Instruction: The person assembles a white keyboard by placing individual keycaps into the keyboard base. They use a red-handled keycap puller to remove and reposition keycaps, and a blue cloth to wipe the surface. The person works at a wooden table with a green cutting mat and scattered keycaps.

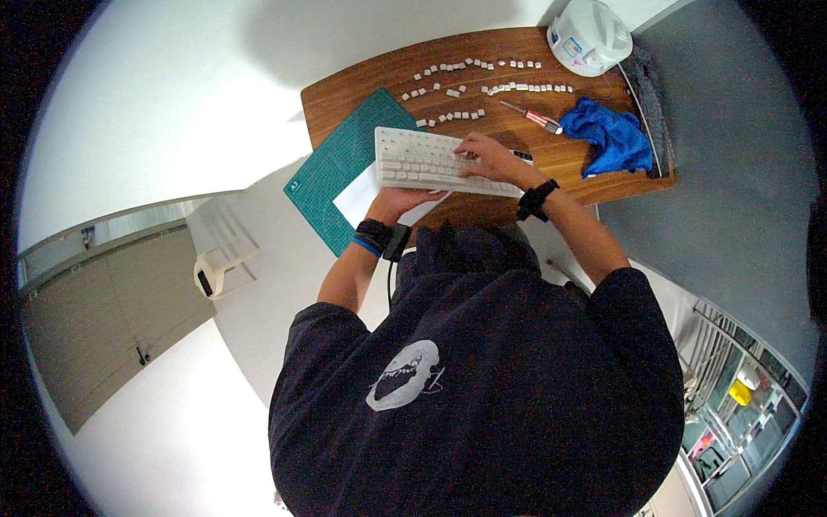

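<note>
**Keyboard at the desk's near edge, both hands on it**

White keyboard [435,161] sat near the front edge of the wooden desk [362,86], left end overlapping the green cutting mat [340,164], with a white sheet of paper [362,200] under its front-left corner. The mat and paper overhung the desk's left edge.

My right hand [488,158] lay flat on the keys toward the right half, fingers spread and pressing down, not clamped on anything. My left hand [398,203] was at the keyboard's near edge, gripping it from below; fingers were hidden under it, so I couldn't tell how tightly they were closed.

Beyond the keyboard, loose white keycaps [469,89] lay in rough curved rows across the desk's far half, well apart from my hands. A bare strip of wood lay between the keyboard and the nearest row.

To the right: a red-handled screwdriver [536,116] just past my right fingertips, then a crumpled blue cloth [613,138] near the right edge. A white rice-cooker-like appliance [590,36] filled the far right corner. A dark strip [648,103] ran along the right edge, beside the grey wall.
</note>
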Tool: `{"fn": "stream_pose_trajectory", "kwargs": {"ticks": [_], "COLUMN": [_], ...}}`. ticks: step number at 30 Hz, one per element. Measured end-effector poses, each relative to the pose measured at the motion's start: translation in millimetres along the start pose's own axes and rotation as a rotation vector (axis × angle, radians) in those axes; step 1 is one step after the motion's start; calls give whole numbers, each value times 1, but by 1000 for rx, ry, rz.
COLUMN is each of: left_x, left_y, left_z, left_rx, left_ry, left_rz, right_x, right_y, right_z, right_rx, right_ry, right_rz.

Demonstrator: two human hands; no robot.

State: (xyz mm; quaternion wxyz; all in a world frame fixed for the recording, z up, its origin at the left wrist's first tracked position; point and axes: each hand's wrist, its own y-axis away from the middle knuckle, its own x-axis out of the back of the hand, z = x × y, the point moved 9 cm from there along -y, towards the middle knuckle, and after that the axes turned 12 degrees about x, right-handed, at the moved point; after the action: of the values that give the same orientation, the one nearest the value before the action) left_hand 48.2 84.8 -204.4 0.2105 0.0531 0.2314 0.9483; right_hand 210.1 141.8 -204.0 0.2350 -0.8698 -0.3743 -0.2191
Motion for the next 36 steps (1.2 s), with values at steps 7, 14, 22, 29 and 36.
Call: {"fn": "stream_pose_trajectory", "kwargs": {"ticks": [7, 14, 22, 29, 36], "left_x": [-6, -11, -8, -16, -10], "left_y": [-16, -21, -17, -15, -15], "left_z": [-34, -42, -54, -42, -55], "left_rx": [114, 184, 178, 129, 176], "left_ry": [414, 414, 379, 148, 239], "left_rz": [-173, -207, -208, -165, -90], "right_x": [-4, -11, -7, 6, 10], "right_y": [-5, -7, -10, -2, -5], "right_z": [23, 31, 27, 16, 17], "right_rx": [-152, -66, -72, -163, -135], "right_ry": [-8, 9, -45, -88, -143], "right_rz": [-12, 3, -53, 36, 85]}}
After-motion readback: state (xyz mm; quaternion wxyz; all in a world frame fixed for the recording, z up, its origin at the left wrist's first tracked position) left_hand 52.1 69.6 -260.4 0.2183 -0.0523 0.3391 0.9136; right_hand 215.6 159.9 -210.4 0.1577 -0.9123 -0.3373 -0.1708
